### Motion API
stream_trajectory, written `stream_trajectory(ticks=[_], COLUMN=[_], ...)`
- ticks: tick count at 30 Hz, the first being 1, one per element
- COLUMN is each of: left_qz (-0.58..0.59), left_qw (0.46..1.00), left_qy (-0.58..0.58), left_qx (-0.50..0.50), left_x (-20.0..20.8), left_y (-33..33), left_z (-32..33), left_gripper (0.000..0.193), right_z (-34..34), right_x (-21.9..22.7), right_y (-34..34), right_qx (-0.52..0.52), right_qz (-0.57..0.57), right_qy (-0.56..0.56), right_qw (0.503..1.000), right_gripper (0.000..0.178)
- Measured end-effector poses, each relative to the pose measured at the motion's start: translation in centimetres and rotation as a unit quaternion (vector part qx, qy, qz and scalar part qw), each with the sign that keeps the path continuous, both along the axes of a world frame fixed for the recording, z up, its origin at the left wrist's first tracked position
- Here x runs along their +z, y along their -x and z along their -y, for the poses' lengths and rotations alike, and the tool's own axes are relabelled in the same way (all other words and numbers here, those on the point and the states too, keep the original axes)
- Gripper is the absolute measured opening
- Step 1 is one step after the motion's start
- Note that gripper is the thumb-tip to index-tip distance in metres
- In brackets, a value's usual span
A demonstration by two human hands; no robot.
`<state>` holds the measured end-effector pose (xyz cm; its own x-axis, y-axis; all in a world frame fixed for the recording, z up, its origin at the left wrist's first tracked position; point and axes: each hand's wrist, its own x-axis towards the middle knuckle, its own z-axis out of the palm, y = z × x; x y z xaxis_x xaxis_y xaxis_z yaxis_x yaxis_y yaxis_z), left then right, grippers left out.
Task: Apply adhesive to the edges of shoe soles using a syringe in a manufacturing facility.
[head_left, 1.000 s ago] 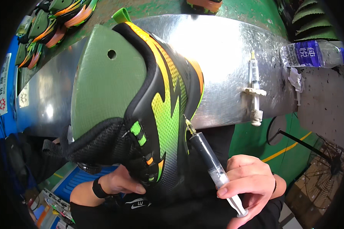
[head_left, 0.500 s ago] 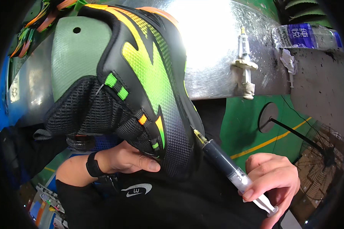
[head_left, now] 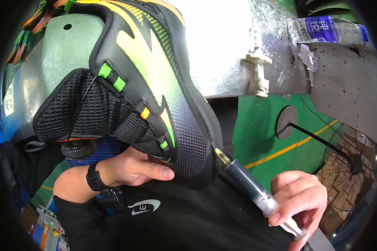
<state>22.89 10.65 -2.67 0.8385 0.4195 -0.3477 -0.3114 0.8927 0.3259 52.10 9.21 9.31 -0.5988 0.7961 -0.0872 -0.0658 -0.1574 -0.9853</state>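
Hands: 2, left hand [head_left: 142,169] + right hand [head_left: 300,196]
Syringes: 2 clear, dark-filled syringe [head_left: 247,180] + bench syringe [head_left: 259,62]; can't tell if more
Sneaker [head_left: 155,83]: 1 up close; cropped sneakers [head_left: 40,25] upper left, can't count
Shoe last [head_left: 71,46]: 1 clear
Orange lace loop [head_left: 145,113]: 1 showing
Black wrist strap [head_left: 94,178]: 1
Plastic bottle [head_left: 333,30]: 1
Crumpled paper [head_left: 308,57]: 1 wad
Pedestal fan [head_left: 355,164]: 1
Metal bench [head_left: 222,79]: 1

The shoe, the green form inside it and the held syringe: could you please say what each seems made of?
Shoe: the tongue looks like matte textile mesh, by its weave, and smoother black panels may be synthetic leather. Green form: probably hard plastic, finely textured and faintly shiny. Syringe: likely clear plastic, since the white plunger shows through its glossy barrel.
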Motion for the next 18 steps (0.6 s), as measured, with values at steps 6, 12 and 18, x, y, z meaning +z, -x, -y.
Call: stream_trajectory(ticks=[6,12,18], left_qz=[0.005,0.044,0.17], left_qw=[1.0,0.996,0.983], left_qy=[0.019,0.08,0.055], left_qx=[0.009,-0.025,0.042], left_x=[-0.9,-0.1,-0.6], left_y=[-1.0,-2.9,-6.5], left_z=[0.4,-0.9,-1.2], left_gripper=[0.043,0.046,0.045], right_z=[-0.3,0.8,3.3], right_x=[0.4,1.4,1.8], right_y=[-0.7,-2.3,-3.9], right_qx=[0.027,0.033,-0.02], right_qz=[0.04,0.062,0.075], right_qy=[-0.013,-0.032,-0.103], right_qw=[0.999,0.997,0.992], right_gripper=[0.053,0.052,0.051])
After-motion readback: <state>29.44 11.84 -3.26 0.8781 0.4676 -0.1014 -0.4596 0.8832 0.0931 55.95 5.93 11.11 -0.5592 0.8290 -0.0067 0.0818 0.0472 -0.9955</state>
